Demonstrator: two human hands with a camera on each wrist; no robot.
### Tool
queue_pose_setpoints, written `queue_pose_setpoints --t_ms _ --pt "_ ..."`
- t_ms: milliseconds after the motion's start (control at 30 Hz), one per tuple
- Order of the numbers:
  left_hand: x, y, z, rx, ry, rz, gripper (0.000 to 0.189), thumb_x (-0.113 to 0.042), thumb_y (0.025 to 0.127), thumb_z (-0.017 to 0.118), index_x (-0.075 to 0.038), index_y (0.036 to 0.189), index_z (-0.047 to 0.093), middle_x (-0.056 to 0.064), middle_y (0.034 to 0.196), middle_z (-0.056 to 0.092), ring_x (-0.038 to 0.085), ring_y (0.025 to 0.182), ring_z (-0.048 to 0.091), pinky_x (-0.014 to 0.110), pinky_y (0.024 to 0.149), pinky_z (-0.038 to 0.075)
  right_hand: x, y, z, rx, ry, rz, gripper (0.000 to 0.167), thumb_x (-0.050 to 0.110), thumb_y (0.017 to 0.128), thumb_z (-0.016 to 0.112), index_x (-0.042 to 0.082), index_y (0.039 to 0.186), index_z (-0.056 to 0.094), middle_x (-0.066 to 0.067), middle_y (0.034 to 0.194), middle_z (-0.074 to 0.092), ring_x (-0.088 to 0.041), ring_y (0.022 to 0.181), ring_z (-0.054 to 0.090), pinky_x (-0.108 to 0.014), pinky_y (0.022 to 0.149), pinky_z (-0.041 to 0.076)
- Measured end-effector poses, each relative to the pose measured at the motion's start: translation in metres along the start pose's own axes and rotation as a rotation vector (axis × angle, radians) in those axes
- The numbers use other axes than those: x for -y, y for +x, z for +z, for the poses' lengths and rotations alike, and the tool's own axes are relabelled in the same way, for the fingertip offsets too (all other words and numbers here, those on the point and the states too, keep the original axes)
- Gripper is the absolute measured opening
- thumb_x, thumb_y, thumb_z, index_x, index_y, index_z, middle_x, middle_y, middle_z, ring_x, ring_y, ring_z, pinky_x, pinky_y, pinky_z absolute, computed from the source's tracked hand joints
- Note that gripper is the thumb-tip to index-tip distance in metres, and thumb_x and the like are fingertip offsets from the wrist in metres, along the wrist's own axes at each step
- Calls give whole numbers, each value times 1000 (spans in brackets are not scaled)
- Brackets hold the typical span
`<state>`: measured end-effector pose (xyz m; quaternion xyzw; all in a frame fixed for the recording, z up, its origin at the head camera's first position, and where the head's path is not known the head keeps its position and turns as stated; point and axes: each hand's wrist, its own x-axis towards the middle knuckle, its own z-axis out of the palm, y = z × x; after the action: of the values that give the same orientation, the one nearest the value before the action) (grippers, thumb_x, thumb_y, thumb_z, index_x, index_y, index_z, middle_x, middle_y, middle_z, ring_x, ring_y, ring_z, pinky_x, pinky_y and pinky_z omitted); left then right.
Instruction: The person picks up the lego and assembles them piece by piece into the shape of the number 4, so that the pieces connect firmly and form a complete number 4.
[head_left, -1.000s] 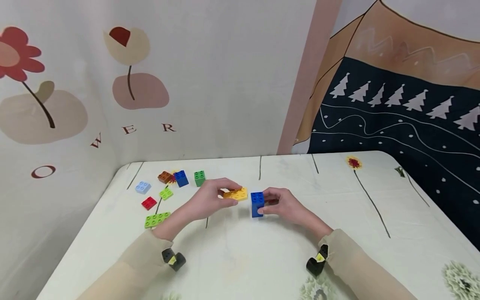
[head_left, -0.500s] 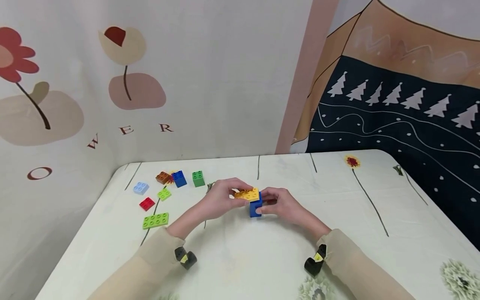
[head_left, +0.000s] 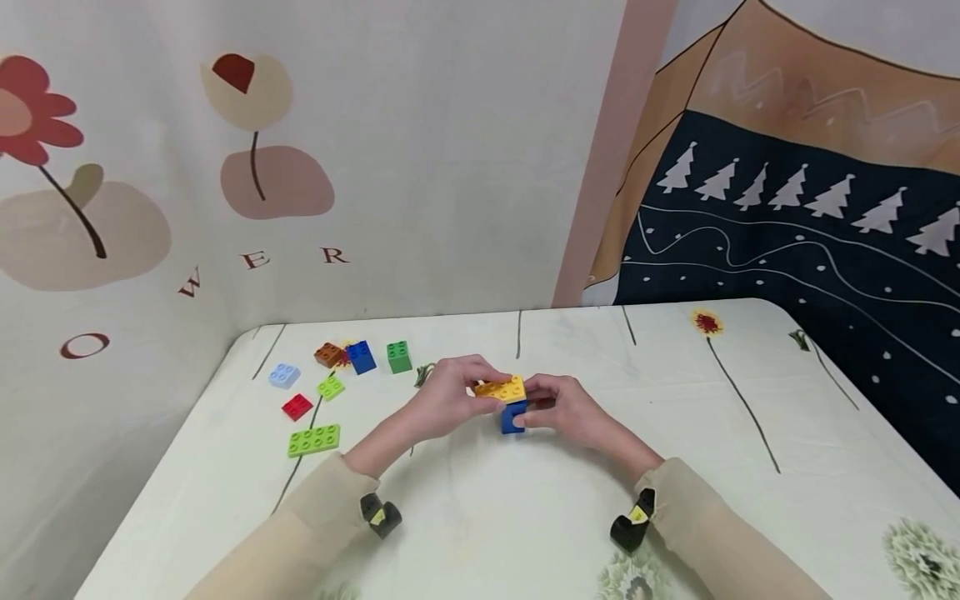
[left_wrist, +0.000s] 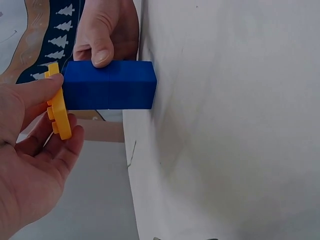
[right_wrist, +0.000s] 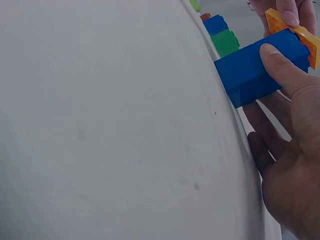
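Background: pale curtain (head_left: 450, 167) with printed flowers, a dark blue panel (head_left: 787, 242) with white trees at right. Work surface: table (head_left: 570, 517) under a white floral cloth, corners rounded.

Tall stack of two glossy dark-blue plastic bricks (head_left: 513, 419): upright on the cloth, about midway between the table's left and right edges, well in from the far edge. Thin yellow studded plastic plate (head_left: 502, 389): its right end lies over the stack's top, the rest overhanging left. Contact appears made; full seating cannot be told. In the left wrist view the plate looks slightly off square to the stack.

Handling (judged): both parts light, stiff, not fragile; smooth faces perhaps a little slippery. Best hold: plate by its long edges, studs and underside free; stack low on opposite sides, since tall and narrow it could tip.

Grip: left hand (head_left: 446, 400) pinches the plate between thumb and fingers, gap only plate-wide. Right hand (head_left: 566, 408) holds the stack, thumb on the near side, fingers behind, spread to brick width; far-side contact partly hidden.

Loose coloured plastic bricks, including a green one (head_left: 399, 357), lie toward the table's far left corner.
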<state>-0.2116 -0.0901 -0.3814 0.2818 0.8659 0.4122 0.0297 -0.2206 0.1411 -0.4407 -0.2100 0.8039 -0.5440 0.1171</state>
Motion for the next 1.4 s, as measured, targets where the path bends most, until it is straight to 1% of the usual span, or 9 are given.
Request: queue_pose_setpoints --t_ms 167,300,467,667,833,933,1100,1267,1400 --pt "0 2 0 19 5 5 32 -6 86 83 -7 118 78 -3 104 71 14 93 61 27 78 55 0 1 -1 -9 -7 22 36 14 87 83 5 120 71 -6 111 74 -22 104 69 -36 91 57" --pt "-1 4 -2 42 28 24 33 -4 85 83 -6 118 78 -2 102 70 14 89 60 25 75 55 -1 1 -1 -2 1 13 36 14 88 83 3 120 71 -8 112 74 -24 104 70 -37 91 57" --pt "-5 6 -5 87 65 26 33 -2 86 82 -4 118 77 0 102 70 14 91 60 21 80 55 0 0 1 -2 8 0 36 12 89 82 1 120 70 -10 112 73 -25 103 69 -38 91 58" --pt "-12 10 -9 135 125 45 31 -2 86 82 -2 116 78 0 99 68 14 91 59 21 81 55 -1 0 1 8 10 -10 35 14 88 83 3 119 71 -8 110 74 -23 102 70 -32 89 58" --pt "-12 12 -12 160 99 38 30 -2 85 83 -2 115 78 -1 97 67 13 90 58 21 81 54 -3 1 1 7 17 -9 34 11 88 82 1 118 70 -10 110 74 -25 103 70 -32 89 58" --pt "-10 12 -12 155 79 34 31 -3 85 83 -2 115 78 -1 99 68 14 91 59 22 81 55 -2 1 1 3 18 -8 34 10 88 82 0 119 70 -10 110 74 -25 103 70 -33 89 58" --pt "-5 9 -9 126 28 -24 33 -5 85 83 -8 118 78 -2 106 69 15 94 59 25 81 54 -1 2 1 3 10 4 35 11 88 83 0 119 70 -10 110 74 -24 103 70 -35 89 58" --pt "2 2 -5 94 -39 -76 38 -11 88 82 -10 126 74 -2 116 69 17 98 57 29 79 53 -1 1 0 5 2 15 36 12 88 83 1 120 70 -9 111 73 -24 103 69 -37 90 57" --pt "6 -6 -9 48 -60 -101 48 -16 86 85 -11 132 70 3 125 67 23 106 58 32 82 54 -1 1 1 2 3 21 39 12 88 83 0 122 69 -9 113 73 -24 104 69 -38 90 57"
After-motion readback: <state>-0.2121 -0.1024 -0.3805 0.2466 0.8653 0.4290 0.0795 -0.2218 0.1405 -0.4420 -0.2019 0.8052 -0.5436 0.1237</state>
